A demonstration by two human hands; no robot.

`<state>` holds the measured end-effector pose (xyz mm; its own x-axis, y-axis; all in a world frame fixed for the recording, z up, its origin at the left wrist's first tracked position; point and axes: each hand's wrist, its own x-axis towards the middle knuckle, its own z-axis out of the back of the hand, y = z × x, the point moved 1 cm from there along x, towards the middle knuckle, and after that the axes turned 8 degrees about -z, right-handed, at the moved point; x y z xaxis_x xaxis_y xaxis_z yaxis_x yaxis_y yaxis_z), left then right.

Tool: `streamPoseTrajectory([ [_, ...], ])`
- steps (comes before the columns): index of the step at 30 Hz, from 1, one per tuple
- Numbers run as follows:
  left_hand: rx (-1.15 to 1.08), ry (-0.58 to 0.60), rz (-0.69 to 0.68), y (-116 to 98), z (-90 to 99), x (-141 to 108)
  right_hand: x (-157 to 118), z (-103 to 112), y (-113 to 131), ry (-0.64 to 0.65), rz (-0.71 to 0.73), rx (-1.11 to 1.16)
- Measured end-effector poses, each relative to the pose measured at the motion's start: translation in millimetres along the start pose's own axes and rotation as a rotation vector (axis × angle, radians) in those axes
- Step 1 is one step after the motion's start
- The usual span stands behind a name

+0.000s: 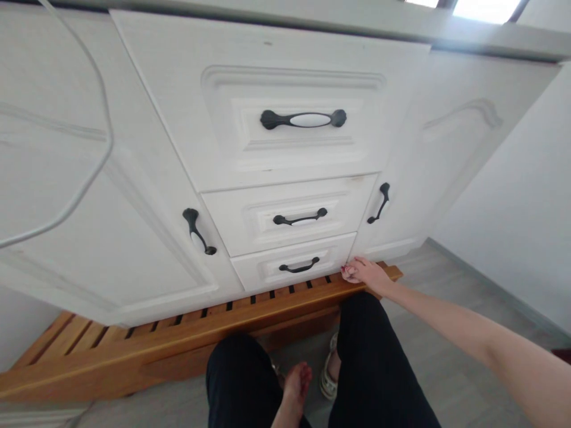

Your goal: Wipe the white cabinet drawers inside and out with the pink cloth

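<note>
My right hand [363, 271] reaches down to the right end of a slatted wooden bench [187, 327], close to the bottom edge of a white cabinet [312, 160]. Its fingers are bent and closed around something small, pale and pinkish, perhaps crumpled, too blurred to name. Between my knees hangs my left hand [298, 381], fingers curled together, with nothing showing in them. Nearest the right hand are the lowest drawer, with its dark handle [300, 266], and the right door, with an upright dark handle [379, 203].
Two more drawer handles, an upper one [307, 119] and a middle one [301, 219], stick out of the front. The left door has a handle [198, 232]. A white cable [104, 101] hangs at left. My knees [241, 368] are close to the bench. Grey flooring [459, 297] lies at right.
</note>
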<state>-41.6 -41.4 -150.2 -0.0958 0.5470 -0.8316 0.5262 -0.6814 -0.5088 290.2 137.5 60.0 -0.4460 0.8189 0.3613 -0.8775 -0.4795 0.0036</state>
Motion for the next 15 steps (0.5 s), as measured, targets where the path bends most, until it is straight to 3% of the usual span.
streamPoseTrajectory([
  [7, 0.082, -0.064, 0.012, 4.7, 2.6, 12.2, 30.7, -6.4, 17.4, -0.184, -0.221, 0.071],
  [10, 0.103, -0.081, -0.010, 6.5, 2.3, 11.9, 36.2, -33.3, 38.5, -0.134, -0.294, 0.155],
  [15, 0.170, -0.081, -0.071, 3.6, 2.3, 1.0, 17.4, -78.1, 85.5, -0.067, -0.416, 0.272],
])
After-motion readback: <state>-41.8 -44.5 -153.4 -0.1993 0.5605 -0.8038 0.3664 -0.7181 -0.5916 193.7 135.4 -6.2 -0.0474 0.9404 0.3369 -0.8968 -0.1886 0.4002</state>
